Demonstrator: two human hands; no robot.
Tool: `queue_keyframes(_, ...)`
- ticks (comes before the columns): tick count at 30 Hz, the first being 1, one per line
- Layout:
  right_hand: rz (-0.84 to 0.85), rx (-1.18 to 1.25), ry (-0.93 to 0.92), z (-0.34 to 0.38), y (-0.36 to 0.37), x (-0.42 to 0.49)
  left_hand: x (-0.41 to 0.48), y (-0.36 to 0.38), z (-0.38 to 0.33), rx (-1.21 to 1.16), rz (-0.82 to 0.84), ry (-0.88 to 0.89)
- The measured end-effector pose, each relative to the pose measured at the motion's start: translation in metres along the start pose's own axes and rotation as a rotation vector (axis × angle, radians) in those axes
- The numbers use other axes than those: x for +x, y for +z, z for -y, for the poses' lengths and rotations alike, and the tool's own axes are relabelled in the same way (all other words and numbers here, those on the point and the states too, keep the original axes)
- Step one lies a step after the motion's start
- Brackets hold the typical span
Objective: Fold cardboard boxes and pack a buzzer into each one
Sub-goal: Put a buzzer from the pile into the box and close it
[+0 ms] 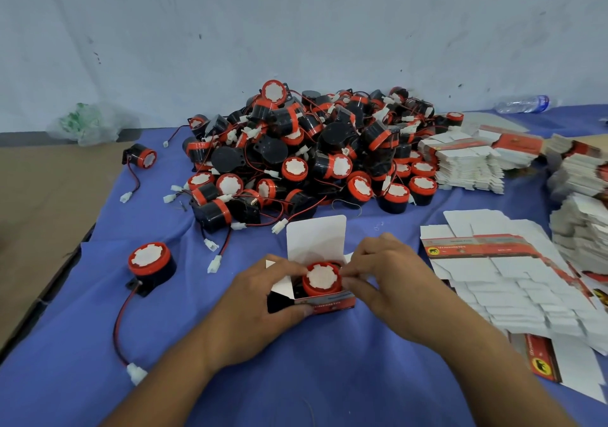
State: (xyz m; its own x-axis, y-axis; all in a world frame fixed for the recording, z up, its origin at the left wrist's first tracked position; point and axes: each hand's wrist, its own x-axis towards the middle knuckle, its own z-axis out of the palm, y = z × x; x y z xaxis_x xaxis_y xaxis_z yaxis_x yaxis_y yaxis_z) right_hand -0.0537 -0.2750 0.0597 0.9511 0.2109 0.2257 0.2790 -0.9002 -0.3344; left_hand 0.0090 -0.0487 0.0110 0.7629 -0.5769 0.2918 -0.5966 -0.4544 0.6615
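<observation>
Head camera: a blue cloth (329, 360) covers the work surface before a pale grey wall (296, 15). Left hand (256, 298) grips the open red-and-white cardboard box (316, 242) holding a red-capped black buzzer (320, 278); right hand (388, 275) pinches its side flap.

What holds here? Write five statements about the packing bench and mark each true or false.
1. A buzzer sits in the open cardboard box. True.
2. The left hand lies flat on the cloth. False: it grips the cardboard box.
3. Flat box blanks lie at the right. True.
4. The buzzer pile lies on a green cloth. False: the cloth is blue.
5. The water bottle stands upright. False: it lies on its side.
</observation>
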Motion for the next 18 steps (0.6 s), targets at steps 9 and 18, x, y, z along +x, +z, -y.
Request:
queue_keyframes(9,0.091,-0.068,0.242,0.014,0.012,-0.006,0.001,-0.001,0.000,0.010,-0.018,0.030)
queue_keyframes(18,0.049,-0.168,0.305,0.018,0.033,-0.008,0.001,0.000,0.001,-0.007,-0.014,0.019)
